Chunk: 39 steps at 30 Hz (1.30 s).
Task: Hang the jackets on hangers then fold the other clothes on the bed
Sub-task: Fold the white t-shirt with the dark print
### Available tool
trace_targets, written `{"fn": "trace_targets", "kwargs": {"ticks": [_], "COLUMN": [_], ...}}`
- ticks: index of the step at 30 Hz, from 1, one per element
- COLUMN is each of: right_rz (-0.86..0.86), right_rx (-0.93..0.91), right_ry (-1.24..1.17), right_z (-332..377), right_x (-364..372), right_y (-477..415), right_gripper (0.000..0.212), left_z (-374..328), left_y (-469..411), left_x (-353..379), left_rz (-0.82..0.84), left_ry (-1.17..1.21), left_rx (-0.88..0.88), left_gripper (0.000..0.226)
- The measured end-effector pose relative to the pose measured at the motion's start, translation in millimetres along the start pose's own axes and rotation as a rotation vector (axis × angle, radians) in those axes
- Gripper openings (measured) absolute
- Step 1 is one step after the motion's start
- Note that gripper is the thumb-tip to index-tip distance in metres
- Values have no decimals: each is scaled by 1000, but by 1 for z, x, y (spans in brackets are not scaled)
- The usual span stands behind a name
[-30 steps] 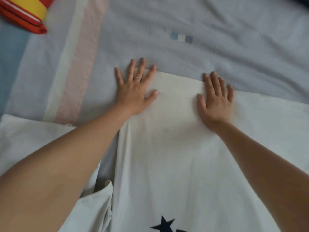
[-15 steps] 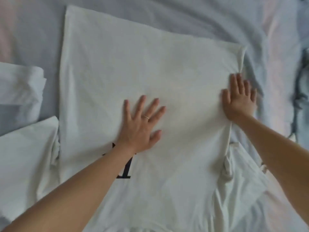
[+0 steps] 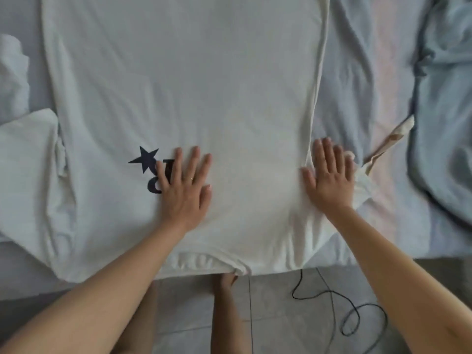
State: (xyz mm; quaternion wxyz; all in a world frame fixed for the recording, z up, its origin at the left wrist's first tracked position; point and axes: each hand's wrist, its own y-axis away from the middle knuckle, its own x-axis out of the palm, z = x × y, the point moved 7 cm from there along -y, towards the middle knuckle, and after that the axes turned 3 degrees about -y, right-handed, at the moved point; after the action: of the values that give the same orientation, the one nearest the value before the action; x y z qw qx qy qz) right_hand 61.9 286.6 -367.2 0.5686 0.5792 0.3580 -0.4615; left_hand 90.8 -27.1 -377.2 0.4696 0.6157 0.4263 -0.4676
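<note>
Now the white T-shirt (image 3: 191, 85) lies spread print side up on the bed (image 3: 357, 85), its collar (image 3: 204, 261) at the near edge of the mattress and its far end running out of the top of the frame. Both hands are flat and released, gripping nothing. The left hand (image 3: 185, 185) presses with straight fingers on the chest just beside the dark star print (image 3: 146, 158), partly covering the letters under it. The right hand (image 3: 329, 180) presses on the shirt's right edge, where the sleeve (image 3: 364, 186) is bunched beneath and beside the palm. The step in hand looks like smoothing the cloth ahead of a fold. To do it well, I judge, the palms should sweep outward from the middle toward the seams, so that the shallow creases across the body run off the edge rather than getting trapped. The right sleeve wants flattening first, since a lump there would sit inside the fold and make that side uneven. The left side, which ripples in long wrinkles near the white clothes (image 3: 25, 154) lying beside it, needs the same care. The collar sits close to the mattress edge, so a pull toward the body could slide the shirt off toward the floor (image 3: 275, 315), where a black cable (image 3: 367, 305) lies. The blue garment (image 3: 447, 111) at the right is well apart and out of the way.
</note>
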Motion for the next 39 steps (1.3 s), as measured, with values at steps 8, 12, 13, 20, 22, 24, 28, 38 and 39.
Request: {"fn": "trace_targets", "kwargs": {"ticks": [8, 12, 13, 20, 22, 24, 28, 38, 39], "right_rz": [-31, 22, 64, 227, 112, 49, -59, 707, 605], "right_rx": [291, 452, 474, 427, 419, 437, 410, -202, -179], "right_ry": [-263, -655, -771, -834, -834, -880, -937, -1156, -1143], "right_z": [-48, -67, -70, -100, -116, -124, -116, 67, 63], "right_x": [-27, -38, -39, -57, -71, -74, -84, -95, -87], "right_y": [21, 23, 22, 27, 39, 53, 88, 132, 116], "right_gripper": [93, 71, 66, 20, 21, 22, 24, 42, 40], "left_z": [-4, -29, -39, -136, -170, -200, -256, -145, -140], "left_y": [156, 158, 144, 46, 38, 45, 80, 75, 77], "left_x": [26, 11, -3, -28, -6, 11, 19, -11, -11], "left_rz": [227, 243, 171, 157, 363, 488, 825, 681, 675], "left_ry": [77, 286, 320, 428, 360, 247, 336, 2245, 2225], "left_rx": [-223, -467, -430, 63, 95, 236, 506, -846, -856], "left_gripper": [63, 76, 74, 61, 65, 69, 57, 68, 69]}}
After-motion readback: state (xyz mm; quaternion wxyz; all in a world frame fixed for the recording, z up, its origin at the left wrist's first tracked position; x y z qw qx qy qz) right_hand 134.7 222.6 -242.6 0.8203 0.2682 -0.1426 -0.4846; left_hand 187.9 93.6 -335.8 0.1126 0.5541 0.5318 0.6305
